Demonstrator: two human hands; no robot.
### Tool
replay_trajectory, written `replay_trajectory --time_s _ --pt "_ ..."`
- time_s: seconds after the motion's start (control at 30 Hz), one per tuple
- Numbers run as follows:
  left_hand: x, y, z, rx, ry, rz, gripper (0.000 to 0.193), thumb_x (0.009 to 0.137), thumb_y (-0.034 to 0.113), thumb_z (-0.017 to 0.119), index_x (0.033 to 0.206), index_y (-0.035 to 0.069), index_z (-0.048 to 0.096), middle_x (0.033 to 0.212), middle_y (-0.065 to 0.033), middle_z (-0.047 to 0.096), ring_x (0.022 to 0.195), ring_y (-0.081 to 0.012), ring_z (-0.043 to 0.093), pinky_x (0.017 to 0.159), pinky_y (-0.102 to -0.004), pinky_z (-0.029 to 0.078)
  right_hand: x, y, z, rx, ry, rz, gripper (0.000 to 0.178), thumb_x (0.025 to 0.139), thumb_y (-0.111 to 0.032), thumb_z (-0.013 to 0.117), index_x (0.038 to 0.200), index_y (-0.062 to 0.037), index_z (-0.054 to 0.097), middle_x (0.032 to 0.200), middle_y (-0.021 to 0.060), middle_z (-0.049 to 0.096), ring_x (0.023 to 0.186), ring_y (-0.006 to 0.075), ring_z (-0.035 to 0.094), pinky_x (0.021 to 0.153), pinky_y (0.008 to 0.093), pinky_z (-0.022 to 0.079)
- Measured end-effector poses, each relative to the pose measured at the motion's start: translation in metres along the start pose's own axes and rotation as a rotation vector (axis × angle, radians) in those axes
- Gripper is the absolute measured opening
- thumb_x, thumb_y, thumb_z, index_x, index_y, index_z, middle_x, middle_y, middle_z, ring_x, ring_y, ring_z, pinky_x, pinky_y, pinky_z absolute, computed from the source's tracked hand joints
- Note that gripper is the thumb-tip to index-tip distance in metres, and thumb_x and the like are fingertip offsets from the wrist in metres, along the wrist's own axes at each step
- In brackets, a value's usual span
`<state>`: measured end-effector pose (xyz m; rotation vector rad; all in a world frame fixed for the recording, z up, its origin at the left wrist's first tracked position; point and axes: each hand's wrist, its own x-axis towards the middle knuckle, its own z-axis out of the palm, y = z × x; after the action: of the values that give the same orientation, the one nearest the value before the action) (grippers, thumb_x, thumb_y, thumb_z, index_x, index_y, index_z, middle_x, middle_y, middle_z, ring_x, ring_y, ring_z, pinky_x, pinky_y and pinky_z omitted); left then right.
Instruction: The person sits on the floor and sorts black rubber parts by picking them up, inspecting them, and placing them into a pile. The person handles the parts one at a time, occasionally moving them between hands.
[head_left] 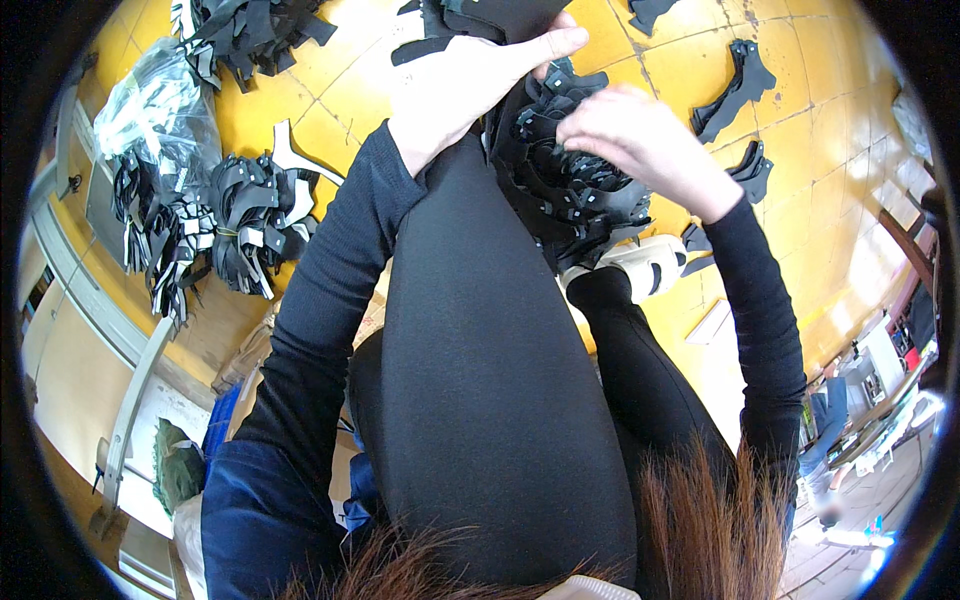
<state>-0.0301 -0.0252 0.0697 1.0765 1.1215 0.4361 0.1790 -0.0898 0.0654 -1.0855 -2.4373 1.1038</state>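
Note:
My left hand point(465, 85) is closed on a stack of black cut fabric pieces point(500, 18) beyond my knee, its thumb stretched along the near side. My right hand point(640, 140) is over a heap of black cut pieces point(580, 190) on the floor between my legs and to the right. The fingertips of that hand are drawn together in a pinch. Whatever may be between them is too small to tell. Small pale marks dot several pieces in the heap.
Bundles of black and white strips point(245, 215) lie at the left beside a clear plastic bag point(165, 110). Another dark pile point(255, 35) is at the far left. Loose black pieces point(735, 90) rest on the yellow tiled floor point(825, 60) at right. My white shoe point(648, 265) borders the heap.

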Motion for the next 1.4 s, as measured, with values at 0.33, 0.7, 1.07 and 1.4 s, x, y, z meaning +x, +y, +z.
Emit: replay_trajectory --time_s 0.33,0.7,1.07,1.4 --pt "0.001 -0.022 -0.005 0.402 -0.045 0.076 0.026 0.096 0.015 0.064 0.119 0.003 0.065 0.104 -0.0033 0.07 0.102 -0.0155 0.065 0.091 -0.0311 0.051 0.069 -0.053 -0.081 0.165 0.494 0.179 0.013 0.092 -0.012 0.068 0.101 -0.0041 0.072 0.087 0.007 0.072 0.081 0.0158 0.067 0.074 0.027 0.051" --pt "-0.011 -0.005 -0.01 -0.138 -0.186 -0.188 0.028 0.092 0.022 0.072 0.112 0.003 0.069 0.108 -0.0057 0.069 0.1 -0.0127 0.063 0.095 -0.0264 0.048 -0.001 0.041 0.029 -0.083 0.418 0.383 0.024 0.093 -0.012 0.061 0.117 -0.011 0.066 0.102 0.0083 0.066 0.098 0.0263 0.063 0.089 0.0362 0.049" --pt "-0.018 -0.024 -0.018 0.055 -0.16 0.239 0.033 0.1 0.015 0.057 0.128 -0.003 0.061 0.123 -0.0069 0.065 0.113 -0.0135 0.059 0.104 -0.0281 0.043 -0.081 0.03 0.059 -0.076 0.012 0.372 0.024 0.078 0.003 0.061 0.094 -0.0075 0.075 0.109 0.0079 0.062 0.107 0.0285 0.058 0.095 0.0377 0.047" --pt "-0.017 -0.029 -0.019 -0.021 -0.191 0.093 0.034 0.104 0.02 0.051 0.131 0.003 0.062 0.129 -0.0071 0.063 0.123 -0.0137 0.055 0.111 -0.0283 0.037 -0.085 0.043 0.066 0.008 0.024 0.426 0.019 0.075 0.005 0.059 0.082 -0.0045 0.073 0.132 0.0119 0.062 0.123 0.0326 0.056 0.105 0.0408 0.044"
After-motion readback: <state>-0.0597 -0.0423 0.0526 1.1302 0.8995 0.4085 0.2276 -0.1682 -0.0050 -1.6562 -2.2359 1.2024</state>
